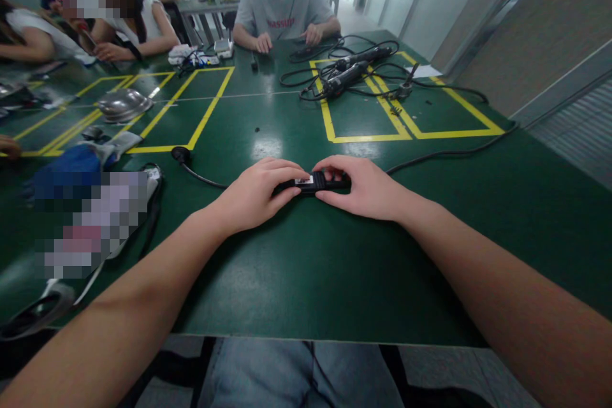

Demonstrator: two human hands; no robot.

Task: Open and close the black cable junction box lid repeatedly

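Note:
In the middle of the green table, a small black corded device [308,186] with a white label lies lengthwise between my hands. My left hand [261,191] grips its left end, thumb in front and fingers over the top by the label. My right hand [361,186] curls around its right end, thumb and fingers pinching it from both sides. A thin black cable [205,180] runs from under my left hand to a round black plug [180,154]. Another black cable [444,154] leads right from behind my right hand. The parts inside my palms are hidden.
Black corded tools [347,80] lie tangled across yellow tape rectangles at the back right. To the left are a blue cloth item [69,172], a blurred-out packet [102,217] and a metal bowl [124,105]. A person [287,13] sits opposite; others sit beyond.

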